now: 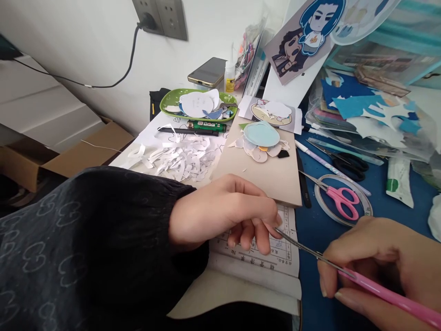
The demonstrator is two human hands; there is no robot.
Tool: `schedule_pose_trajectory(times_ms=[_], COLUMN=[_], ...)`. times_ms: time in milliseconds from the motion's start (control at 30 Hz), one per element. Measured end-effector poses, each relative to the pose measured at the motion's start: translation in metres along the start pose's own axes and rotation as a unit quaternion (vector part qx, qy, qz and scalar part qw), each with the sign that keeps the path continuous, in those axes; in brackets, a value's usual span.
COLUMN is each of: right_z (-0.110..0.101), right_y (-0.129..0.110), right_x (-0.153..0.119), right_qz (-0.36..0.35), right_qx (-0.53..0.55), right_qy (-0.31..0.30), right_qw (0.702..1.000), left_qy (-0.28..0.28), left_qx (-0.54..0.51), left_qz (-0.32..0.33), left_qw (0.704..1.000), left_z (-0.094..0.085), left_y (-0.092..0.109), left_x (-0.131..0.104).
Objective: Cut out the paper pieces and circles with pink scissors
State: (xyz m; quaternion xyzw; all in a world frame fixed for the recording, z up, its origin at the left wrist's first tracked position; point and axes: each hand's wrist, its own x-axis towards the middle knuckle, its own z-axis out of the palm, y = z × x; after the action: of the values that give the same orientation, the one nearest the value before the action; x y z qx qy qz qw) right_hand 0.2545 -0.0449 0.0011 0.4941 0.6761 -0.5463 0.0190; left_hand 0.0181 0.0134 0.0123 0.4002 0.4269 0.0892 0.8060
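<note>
My left hand [237, 214], in a dark patterned sleeve, reaches over the printed notebook page. Its thumb and index finger are pinched together at the right; a tiny pale piece may be between them, but I cannot make it out. At the lower right, my right hand [375, 266] closes around slim pink tweezers [379, 287] with a long metal end. The metal tip meets the left fingertips. Beneath my left hand lies the open notebook [255, 271], printed with a table. Just beyond it is a beige board [268, 179] bearing light-blue and pale paper cutouts [262, 133].
White paper scraps [186, 158] heap left of the board. Behind them stand a green tray [165, 103] of cutouts, a phone [206, 72] and a glue bottle [229, 78]. Pink scissors [344, 202] rest over a tape roll [319, 202] on the blue surface. Black scissors [351, 165] lie farther back.
</note>
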Motion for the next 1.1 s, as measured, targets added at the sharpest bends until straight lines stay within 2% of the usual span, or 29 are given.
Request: schedule_pose_trajectory(times_ms=[100, 200, 367, 533, 700, 1100], right_z=[0.0, -0.004, -0.008, -0.011, -0.009, -0.004], right_y=[-0.013, -0.022, -0.028, -0.025, -0.023, -0.022], right_x=[0.005, 0.008, 0.007, 0.007, 0.008, 0.009], right_qz=[0.031, 0.043, 0.03, 0.019, 0.069, 0.031], right_qx=[-0.053, -0.056, -0.036, -0.007, 0.054, 0.012], right_qy=[-0.026, -0.053, -0.034, -0.043, -0.005, 0.064], right_qw=[0.998, 0.996, 0.998, 0.999, 0.996, 0.997], left_qy=[0.005, 0.015, 0.051, 0.087, 0.089, 0.087], left_qx=[0.002, 0.0, 0.007, -0.006, -0.016, -0.022], left_qz=[0.0, 0.008, 0.068, 0.116, 0.137, 0.125], left_qw=[1.0, 1.0, 0.996, 0.989, 0.986, 0.988], left_z=[0.0, 0.0, 0.003, 0.005, 0.004, 0.004], left_y=[0.0, -0.001, -0.004, -0.007, -0.009, -0.008], left_x=[0.0, -0.001, -0.003, 0.0, 0.001, 0.001])
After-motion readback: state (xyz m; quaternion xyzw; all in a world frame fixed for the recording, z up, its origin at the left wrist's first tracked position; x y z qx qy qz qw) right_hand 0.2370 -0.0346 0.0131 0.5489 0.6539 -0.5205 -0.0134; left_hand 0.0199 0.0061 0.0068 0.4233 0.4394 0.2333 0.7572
